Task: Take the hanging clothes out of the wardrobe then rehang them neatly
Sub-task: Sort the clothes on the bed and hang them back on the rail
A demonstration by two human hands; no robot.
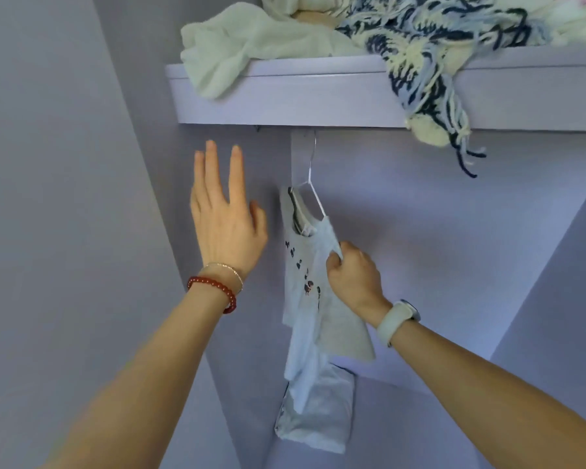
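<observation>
- The pale T-shirt with small dark prints hangs on a white wire hanger inside the wardrobe, just under the shelf; its long axis runs straight down, and a second pale garment shows below its hem.
- My right hand is closed tight on the shirt's shoulder edge, just below the hanger's sloping arm, so the shirt lies directly against that hand and slightly to its left.
- My left hand is spread, fingers apart, holding nothing, raised beside the shirt's collar but not touching it.
- The hanger hook goes up behind the shelf's front edge; I cannot see the rail it catches on.
- I judge the right hand to be the nearer one for any lift; the hook sits above and a little left of it, so the next move would turn on going upward.
- On the shelf lie a cream cloth and a blue-and-cream fringed knit, which droops over the edge, well apart from both hands.
</observation>
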